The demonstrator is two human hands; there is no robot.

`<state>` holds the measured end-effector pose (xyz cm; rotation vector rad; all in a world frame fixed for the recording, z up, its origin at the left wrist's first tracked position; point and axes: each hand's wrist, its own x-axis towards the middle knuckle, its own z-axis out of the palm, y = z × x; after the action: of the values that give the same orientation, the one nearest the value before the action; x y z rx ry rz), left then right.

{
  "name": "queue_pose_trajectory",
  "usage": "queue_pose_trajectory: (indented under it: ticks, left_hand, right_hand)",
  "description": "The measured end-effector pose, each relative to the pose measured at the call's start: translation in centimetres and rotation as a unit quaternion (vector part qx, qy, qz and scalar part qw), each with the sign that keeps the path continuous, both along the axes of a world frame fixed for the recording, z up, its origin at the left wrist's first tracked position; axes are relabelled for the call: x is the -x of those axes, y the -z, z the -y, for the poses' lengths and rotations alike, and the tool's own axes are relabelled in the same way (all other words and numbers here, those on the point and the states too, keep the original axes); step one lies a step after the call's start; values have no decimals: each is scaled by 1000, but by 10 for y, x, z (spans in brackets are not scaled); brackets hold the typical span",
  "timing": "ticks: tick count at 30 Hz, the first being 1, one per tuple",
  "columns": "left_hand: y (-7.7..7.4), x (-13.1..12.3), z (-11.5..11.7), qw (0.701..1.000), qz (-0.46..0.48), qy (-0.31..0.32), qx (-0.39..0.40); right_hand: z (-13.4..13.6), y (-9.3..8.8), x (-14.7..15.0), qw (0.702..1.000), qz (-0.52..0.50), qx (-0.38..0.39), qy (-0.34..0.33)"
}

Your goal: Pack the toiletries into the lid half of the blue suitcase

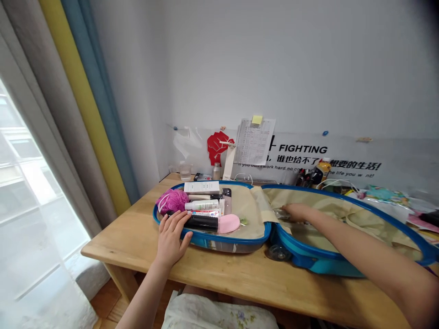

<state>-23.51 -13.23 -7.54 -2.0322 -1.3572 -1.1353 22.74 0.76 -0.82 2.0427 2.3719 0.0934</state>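
A blue-rimmed suitcase (219, 239) lies opened flat on the wooden table, with a beige lining in both halves. My left hand (174, 235) rests over the near rim of the left half, fingers stretched out against a black cylindrical item (203, 222). Beside that lie a pink rounded item (229, 223), a white tube (203, 205), a toothpaste box (206, 213), a white box (201, 187) and a purple bath puff (172, 200). Reaching into the right half, my right hand (297, 212) has its fingers closed at a small, partly see-through item (281, 213), too unclear to name.
Behind the suitcase stand a clear cup (185, 172), a small bottle (216, 171) and a yellow-labelled bottle (323, 172). Packets and clutter (387, 195) lie at the right. The wooden table (130, 228) meets a wall with a printed sheet (254, 141). Curtains (92, 100) hang at left.
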Motion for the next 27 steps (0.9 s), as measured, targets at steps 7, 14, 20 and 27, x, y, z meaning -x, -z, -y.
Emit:
queue_pose_trajectory:
  ticks: [7,14,20,27]
  left_hand:
    - [1,0,0,1000,8,2,10]
    - [-1,-2,1,1000,16,5,13]
    - [-1,-1,1,1000,13,2,17]
    - [1,0,0,1000,14,3,21]
  right_hand:
    - [11,-47,-26,998,-25,54,34]
    - [34,-94,19,989,-141,-14,36]
    - [56,-86,165,966,-164,57,-192]
    - [47,-45,247,936,-156,108,-295]
